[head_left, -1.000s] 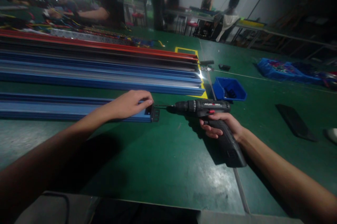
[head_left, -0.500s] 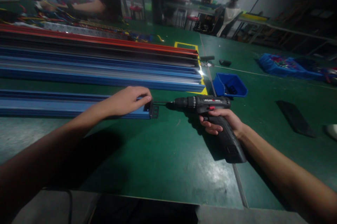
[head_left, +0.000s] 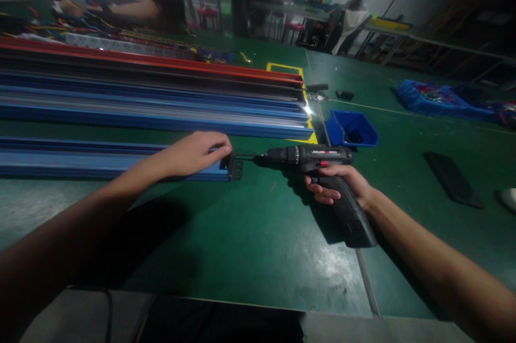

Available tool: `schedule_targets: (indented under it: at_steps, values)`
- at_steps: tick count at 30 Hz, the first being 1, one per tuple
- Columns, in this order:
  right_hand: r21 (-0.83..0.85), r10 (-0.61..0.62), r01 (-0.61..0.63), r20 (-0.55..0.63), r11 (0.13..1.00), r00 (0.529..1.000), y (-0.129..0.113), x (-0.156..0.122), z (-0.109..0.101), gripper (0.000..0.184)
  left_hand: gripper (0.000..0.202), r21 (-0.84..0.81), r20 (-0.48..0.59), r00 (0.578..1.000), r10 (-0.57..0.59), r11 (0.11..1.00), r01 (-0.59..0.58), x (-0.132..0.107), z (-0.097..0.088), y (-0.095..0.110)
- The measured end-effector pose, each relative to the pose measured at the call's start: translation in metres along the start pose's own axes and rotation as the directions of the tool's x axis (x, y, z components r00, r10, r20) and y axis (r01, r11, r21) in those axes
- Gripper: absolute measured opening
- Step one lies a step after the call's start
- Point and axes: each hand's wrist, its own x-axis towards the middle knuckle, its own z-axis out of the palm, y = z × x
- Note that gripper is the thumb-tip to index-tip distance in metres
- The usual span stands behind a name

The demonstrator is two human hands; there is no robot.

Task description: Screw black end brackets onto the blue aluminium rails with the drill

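My right hand (head_left: 338, 184) is wrapped around the grip of a black cordless drill (head_left: 328, 156), with a finger at its trigger. The drill lies level, and its long thin bit (head_left: 250, 155) points left, the tip at the black end cap (head_left: 236, 169) of a blue metal profile (head_left: 100, 160). My left hand (head_left: 197, 154) lies over that profile's right end, its thumb and fingers closed around the edge by the cap. The fingers on the far side are hidden. Whether a screw sits at the bit's tip is too small to tell.
Behind lie several long blue, black and red profiles (head_left: 161, 112), ending near yellow tape (head_left: 284, 68). A blue bin (head_left: 365, 130) with black parts stands behind the drill. A flat black object (head_left: 451, 179) lies to the right. Another person's arm (head_left: 135, 9) is at the far left.
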Motion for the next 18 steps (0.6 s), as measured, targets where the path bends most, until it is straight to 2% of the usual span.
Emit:
schedule_targets:
  at_steps: [12, 18]
  values:
    - [0.038, 0.011, -0.01, -0.04, 0.999, 0.999, -0.0006, -0.0006, 0.0009, 0.029, 0.044, 0.016, 0.018, 1.0, -0.011, 1.0, 0.011, -0.0001, -0.0015, 0.0019]
    - [0.037, 0.009, -0.009, -0.003, 0.999, 1.0, -0.0005, 0.0006, -0.0006, 0.029, 0.046, 0.023, 0.025, 1.0, -0.017, 1.0, 0.016, -0.0005, -0.0018, 0.0019]
